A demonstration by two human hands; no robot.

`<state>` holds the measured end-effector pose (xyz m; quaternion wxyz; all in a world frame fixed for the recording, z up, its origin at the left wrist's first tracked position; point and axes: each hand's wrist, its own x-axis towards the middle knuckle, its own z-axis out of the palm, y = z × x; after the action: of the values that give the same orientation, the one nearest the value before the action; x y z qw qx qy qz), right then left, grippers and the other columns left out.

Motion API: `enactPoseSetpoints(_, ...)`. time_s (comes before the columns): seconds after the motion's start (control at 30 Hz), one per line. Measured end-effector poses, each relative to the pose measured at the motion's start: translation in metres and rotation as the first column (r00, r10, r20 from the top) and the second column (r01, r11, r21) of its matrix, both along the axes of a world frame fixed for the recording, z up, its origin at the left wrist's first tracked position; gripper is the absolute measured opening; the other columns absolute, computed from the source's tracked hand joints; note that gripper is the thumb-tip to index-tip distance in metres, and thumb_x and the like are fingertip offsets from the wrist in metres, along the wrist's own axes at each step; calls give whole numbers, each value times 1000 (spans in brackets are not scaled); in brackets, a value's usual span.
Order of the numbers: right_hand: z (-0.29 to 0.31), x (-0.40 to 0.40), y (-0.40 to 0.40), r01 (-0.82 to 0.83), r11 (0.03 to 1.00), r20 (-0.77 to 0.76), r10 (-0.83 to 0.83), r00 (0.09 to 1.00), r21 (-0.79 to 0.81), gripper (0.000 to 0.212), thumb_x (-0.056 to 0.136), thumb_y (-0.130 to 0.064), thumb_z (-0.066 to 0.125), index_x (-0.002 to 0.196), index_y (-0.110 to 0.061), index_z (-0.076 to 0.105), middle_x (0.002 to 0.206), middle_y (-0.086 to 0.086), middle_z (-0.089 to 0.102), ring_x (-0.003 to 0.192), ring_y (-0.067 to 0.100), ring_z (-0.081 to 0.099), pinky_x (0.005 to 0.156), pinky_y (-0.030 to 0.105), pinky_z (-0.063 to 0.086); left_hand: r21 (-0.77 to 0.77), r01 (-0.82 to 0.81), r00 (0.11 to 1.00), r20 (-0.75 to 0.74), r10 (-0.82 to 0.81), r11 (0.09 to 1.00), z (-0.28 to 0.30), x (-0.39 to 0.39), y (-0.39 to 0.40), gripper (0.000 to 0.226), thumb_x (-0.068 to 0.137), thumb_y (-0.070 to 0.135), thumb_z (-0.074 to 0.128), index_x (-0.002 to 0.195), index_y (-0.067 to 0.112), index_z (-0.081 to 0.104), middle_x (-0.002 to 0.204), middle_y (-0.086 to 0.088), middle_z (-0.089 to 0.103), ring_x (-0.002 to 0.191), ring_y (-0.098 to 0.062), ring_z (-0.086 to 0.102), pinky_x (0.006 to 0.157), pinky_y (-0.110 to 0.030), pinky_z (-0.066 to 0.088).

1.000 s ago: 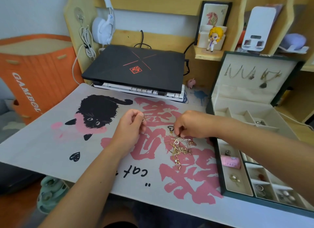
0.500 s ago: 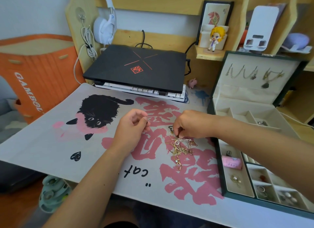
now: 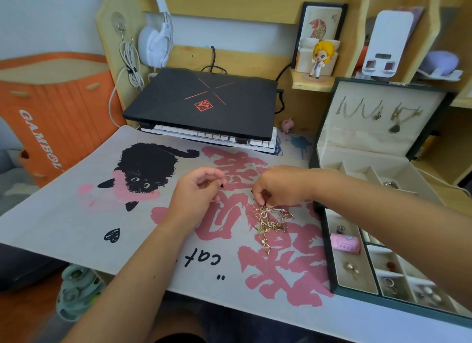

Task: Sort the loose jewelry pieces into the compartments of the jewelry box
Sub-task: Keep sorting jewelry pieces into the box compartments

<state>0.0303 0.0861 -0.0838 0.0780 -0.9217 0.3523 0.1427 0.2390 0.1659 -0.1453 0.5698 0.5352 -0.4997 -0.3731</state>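
Note:
A tangled pile of gold and silver jewelry pieces (image 3: 270,221) lies on the desk mat, left of the open green jewelry box (image 3: 329,256). My right hand (image 3: 277,187) reaches in over the box's corner, and its fingertips pinch a piece at the pile's top edge. My left hand (image 3: 196,190) hovers left of the pile with curled fingers, pinching a tiny dark piece (image 3: 222,185) between thumb and fingertip. The box's compartments hold rings, earrings and a pink roll (image 3: 345,243). Necklaces (image 3: 378,111) hang inside the lid.
A printed cat desk mat (image 3: 76,222) covers the desk. A shut black laptop (image 3: 204,102) lies on a white keyboard behind the hands. A wooden shelf carries a figurine (image 3: 321,58) and a white stand. An orange fabric bin (image 3: 51,113) stands at the left.
My left hand has drifted slightly right toward the pile, still pinching its small piece. My right hand's fingertips stay at the pile's top edge.

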Motion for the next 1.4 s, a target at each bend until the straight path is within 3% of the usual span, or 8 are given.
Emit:
enactPoseSetpoints(0.3,10,6,-2,18,997,-54,-14,998,81,12,85,-10,70,86,-22,70,86,-6,68,78,13,63,77,33,57,-3,20,1000,-14,-20,1000,0,1,0,31,96,-4,62,100,24,75,91,-2,77,59,-15,57,60,-21,50)
enactPoseSetpoints(0.57,21,-13,-1,150,986,105,-158,982,78,13,85,-14,72,82,-26,67,86,-7,73,82,12,68,82,39,59,13,6,1000,16,-6,1000,-3,3,-1,34,96,6,65,86,32,83,81,7,76,72,-24,58,71,-37,48)
enactPoseSetpoints(0.67,32,-23,6,173,982,182,-183,966,69,13,85,-14,74,82,-23,66,85,-6,72,80,11,68,78,37,60,10,0,1000,13,0,1000,-3,3,0,34,96,5,65,85,32,83,91,5,79,80,-11,66,77,-34,52)
enactPoseSetpoints(0.93,68,-41,26,171,984,334,-174,926,39,12,82,-7,74,78,-16,66,79,-5,68,73,7,63,69,29,57,-3,-60,993,106,60,998,11,-12,17,30,100,11,61,89,32,80,92,13,79,56,-6,57,59,-22,48)
enactPoseSetpoints(1.0,76,-43,33,162,984,360,-176,916,70,11,82,-8,75,79,-14,66,82,-1,70,75,11,65,72,36,59,-5,-26,993,118,27,1000,22,-30,29,24,101,20,61,95,34,79,97,22,77,79,2,68,76,-18,50)
enactPoseSetpoints(1.1,86,-45,48,129,977,435,-193,879,172,13,82,-5,77,81,-12,66,82,5,70,76,21,68,72,45,59,-7,144,985,101,-142,990,40,-64,51,14,99,32,64,104,37,76,104,28,75,100,11,66,88,-15,48)
enactPoseSetpoints(1.3,98,-59,85,23,951,586,-208,783,307,22,88,4,70,103,-13,69,88,18,69,72,19,67,70,38,57,8,244,970,-29,-243,970,61,-99,75,12,95,19,72,96,30,75,89,15,78,85,0,72,80,-19,51)
enactPoseSetpoints(1.4,96,-71,100,3,953,620,-200,759,304,21,90,4,66,100,-13,74,84,17,70,72,31,64,73,50,54,-2,294,954,-57,-294,956,66,-104,83,12,93,16,72,101,23,76,91,9,78,86,-4,73,80,-21,57)
